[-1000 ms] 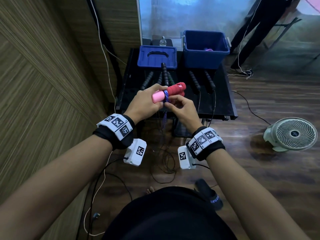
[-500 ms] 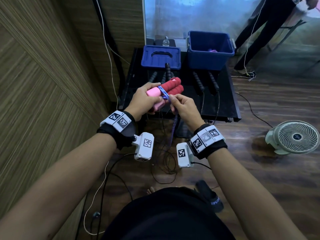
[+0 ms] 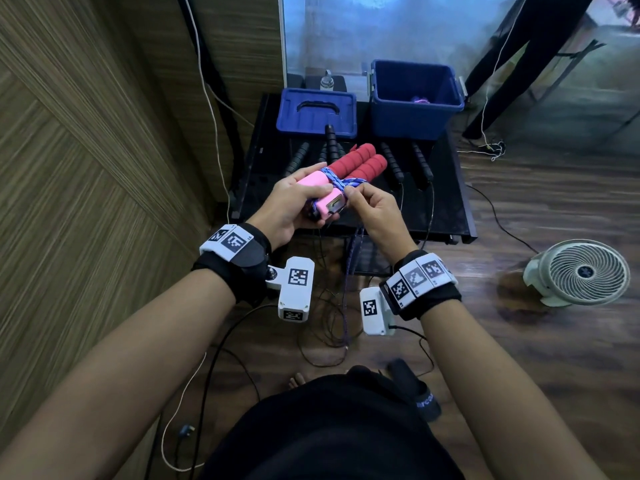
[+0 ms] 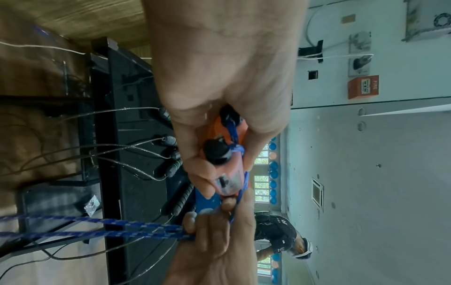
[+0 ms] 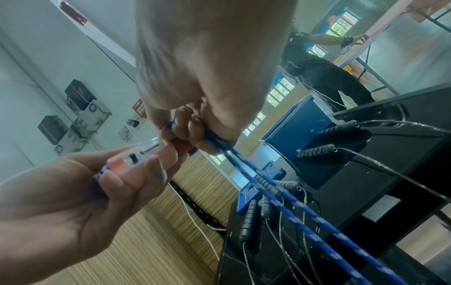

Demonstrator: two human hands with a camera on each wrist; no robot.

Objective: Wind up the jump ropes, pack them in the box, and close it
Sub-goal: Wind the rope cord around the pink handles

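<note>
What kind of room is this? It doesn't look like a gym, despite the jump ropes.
Probably a lab or workshop used for recording tasks, not a gym. A fire alarm box and bare electrical gear hang on the wall, cables trail over the wood floor, and another person wearing wrist gear works at a table.

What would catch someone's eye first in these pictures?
The pink-and-red jump rope handles, held together at the centre in the left hand while the right hand pinches the blue rope wound round them. Behind, on the black table, stands the open blue box, its lid lying to the left.
</note>
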